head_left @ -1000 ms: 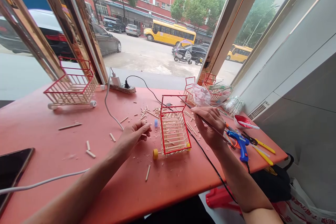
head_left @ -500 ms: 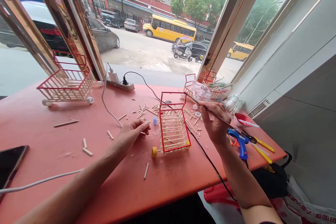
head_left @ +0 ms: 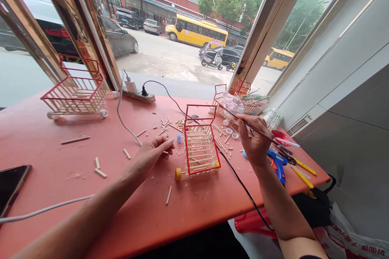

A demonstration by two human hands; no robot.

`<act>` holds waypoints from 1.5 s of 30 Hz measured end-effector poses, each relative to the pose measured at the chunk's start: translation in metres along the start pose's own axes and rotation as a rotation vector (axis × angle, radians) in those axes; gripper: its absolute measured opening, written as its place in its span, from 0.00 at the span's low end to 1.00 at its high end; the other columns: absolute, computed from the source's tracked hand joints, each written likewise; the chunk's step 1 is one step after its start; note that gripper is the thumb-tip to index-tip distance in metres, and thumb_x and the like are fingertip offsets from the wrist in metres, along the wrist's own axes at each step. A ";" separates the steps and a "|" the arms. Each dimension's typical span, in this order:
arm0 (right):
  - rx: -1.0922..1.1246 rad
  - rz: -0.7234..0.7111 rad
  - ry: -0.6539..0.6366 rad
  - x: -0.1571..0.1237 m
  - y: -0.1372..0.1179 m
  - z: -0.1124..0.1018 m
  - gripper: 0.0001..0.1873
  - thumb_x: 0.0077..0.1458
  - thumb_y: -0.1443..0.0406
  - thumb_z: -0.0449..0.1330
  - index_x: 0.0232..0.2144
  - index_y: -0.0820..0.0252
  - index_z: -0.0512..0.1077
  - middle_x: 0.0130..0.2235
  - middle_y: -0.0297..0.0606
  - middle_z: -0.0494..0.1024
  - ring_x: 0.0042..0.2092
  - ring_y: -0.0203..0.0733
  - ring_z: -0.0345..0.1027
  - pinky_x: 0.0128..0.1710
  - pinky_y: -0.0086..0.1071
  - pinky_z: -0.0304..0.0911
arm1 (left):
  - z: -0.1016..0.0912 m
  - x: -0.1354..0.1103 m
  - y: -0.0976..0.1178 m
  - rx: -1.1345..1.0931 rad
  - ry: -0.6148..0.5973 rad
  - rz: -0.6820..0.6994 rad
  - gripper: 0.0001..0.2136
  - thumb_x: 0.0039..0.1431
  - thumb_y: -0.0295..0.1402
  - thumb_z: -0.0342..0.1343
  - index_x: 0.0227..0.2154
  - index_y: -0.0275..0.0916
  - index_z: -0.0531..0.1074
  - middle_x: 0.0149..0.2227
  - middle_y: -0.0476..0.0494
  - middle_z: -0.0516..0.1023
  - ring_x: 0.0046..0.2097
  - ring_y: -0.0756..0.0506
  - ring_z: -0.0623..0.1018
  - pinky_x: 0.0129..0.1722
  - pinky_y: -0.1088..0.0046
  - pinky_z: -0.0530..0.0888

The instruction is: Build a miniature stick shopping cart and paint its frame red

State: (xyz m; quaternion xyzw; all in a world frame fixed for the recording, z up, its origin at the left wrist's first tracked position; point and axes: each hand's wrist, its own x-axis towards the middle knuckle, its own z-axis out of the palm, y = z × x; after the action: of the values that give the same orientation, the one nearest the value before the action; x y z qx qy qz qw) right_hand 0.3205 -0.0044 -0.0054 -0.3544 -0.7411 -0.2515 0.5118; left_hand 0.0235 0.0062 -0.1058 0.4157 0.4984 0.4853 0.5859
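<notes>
A small wooden-stick shopping cart [head_left: 200, 147] with red-painted rims and handle and yellow wheels stands on the table between my hands. My right hand [head_left: 255, 135], to its right, grips a thin paintbrush [head_left: 247, 123] whose tip points up and left, just right of the cart's red handle and apart from it as far as I can see. On the cart's left side rests my left hand [head_left: 158, 147], fingers curled in and thumb against them. Nothing shows in it. A red dish [head_left: 281, 137] with a white stick across it lies beyond my right hand.
Another red-rimmed cart [head_left: 74, 91] stands at the left rear, more behind a crumpled pink bag [head_left: 232, 102]. Cut sticks [head_left: 170, 125] litter the table. A blue glue gun [head_left: 277, 164], yellow-handled pliers [head_left: 304, 166], a phone [head_left: 13, 186], a power strip [head_left: 138, 96] and cables lie around.
My right hand has moved a little to the right, taking the paintbrush tip away from the cart's handle. My left hand and the cart have stayed in place.
</notes>
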 end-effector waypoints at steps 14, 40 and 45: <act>0.141 0.059 -0.038 0.005 -0.017 -0.001 0.07 0.71 0.69 0.64 0.46 0.53 0.82 0.42 0.37 0.90 0.44 0.46 0.85 0.47 0.41 0.76 | 0.000 -0.003 0.001 0.011 -0.023 0.020 0.33 0.30 0.65 0.77 0.23 0.40 0.76 0.27 0.45 0.77 0.31 0.47 0.74 0.31 0.71 0.69; 0.211 -0.217 -0.179 0.013 -0.045 0.025 0.12 0.70 0.71 0.65 0.51 0.51 0.79 0.44 0.35 0.91 0.43 0.41 0.85 0.46 0.39 0.72 | 0.005 -0.005 0.008 0.005 -0.052 0.055 0.28 0.36 0.60 0.76 0.22 0.40 0.75 0.25 0.46 0.76 0.29 0.48 0.73 0.31 0.71 0.69; 0.240 -0.175 -0.175 0.019 -0.049 0.028 0.10 0.69 0.71 0.66 0.48 0.51 0.80 0.41 0.32 0.91 0.40 0.40 0.85 0.45 0.38 0.72 | 0.005 -0.004 0.007 -0.001 -0.057 0.067 0.26 0.38 0.58 0.75 0.22 0.40 0.75 0.27 0.45 0.76 0.30 0.48 0.73 0.30 0.71 0.69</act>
State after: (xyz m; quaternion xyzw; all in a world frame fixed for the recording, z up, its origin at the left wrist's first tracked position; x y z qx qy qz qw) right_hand 0.2616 -0.0094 0.0023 -0.2455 -0.8356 -0.1727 0.4602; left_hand 0.0274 0.0040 -0.0977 0.4456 0.4672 0.4930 0.5832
